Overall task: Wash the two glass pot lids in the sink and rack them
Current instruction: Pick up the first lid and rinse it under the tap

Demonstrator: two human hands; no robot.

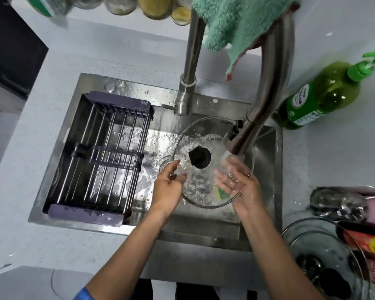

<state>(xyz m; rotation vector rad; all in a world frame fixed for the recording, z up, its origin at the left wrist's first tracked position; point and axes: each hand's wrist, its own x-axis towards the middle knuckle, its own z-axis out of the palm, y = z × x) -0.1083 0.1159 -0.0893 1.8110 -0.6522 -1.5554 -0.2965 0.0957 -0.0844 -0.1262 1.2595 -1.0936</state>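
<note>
Held over the sink (pixel 266 169) at centre frame: one glass lid (pixel 204 135), tilted, black knob (pixel 200 156) facing up, water streaming over it from the faucet head (pixel 243 137) just above its right edge. Left hand (pixel 168 187) at the lid's lower left rim, fingers loosely bent, fingertips touching the glass edge; whether curled round the rim or only propping it, cannot tell. Right hand (pixel 240 180) under the lid's lower right part, palm up, fingers spread and straight, seen through the wet glass, carrying rather than clasping. Both forearms reaching up from the bottom of the frame, converging on the lid.

Second glass lid (pixel 320 252) lying on the counter at lower right, well apart from the sink, dark knob visible. So two lids counted: one under water, one waiting.

One drying rack (pixel 100 152) spanning the sink's left half, holding nothing. One green bottle (pixel 318 98) at right. One teal cloth (pixel 236 20) draped over the faucet at top.
</note>
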